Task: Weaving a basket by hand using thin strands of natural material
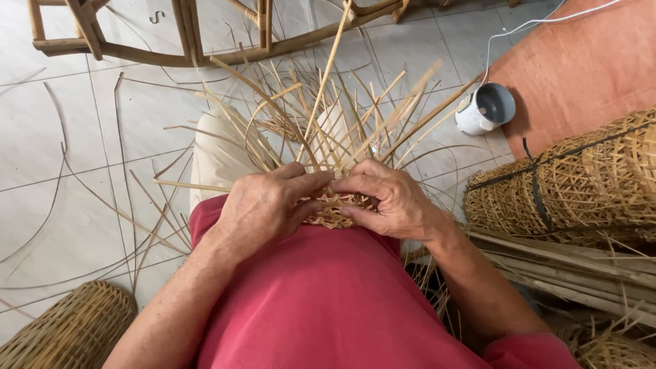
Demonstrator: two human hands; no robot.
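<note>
Rattan fills your grasp: the small pale-gold woven rattan disc (333,208) sits on your red-shirted lap, pinched between your left hand (266,205) and right hand (389,198), both curled shut on its rim. Its loose thin straw-coloured strips (328,116) fan away from you over the white tiled floor (61,137). Right lies a rolled bundle of open-weave cane matting (581,184); farther off, a small white round fan (486,107) and bamboo frame (184,34).

2 hands (266,205) (389,201), 1 fan (486,108)
</note>
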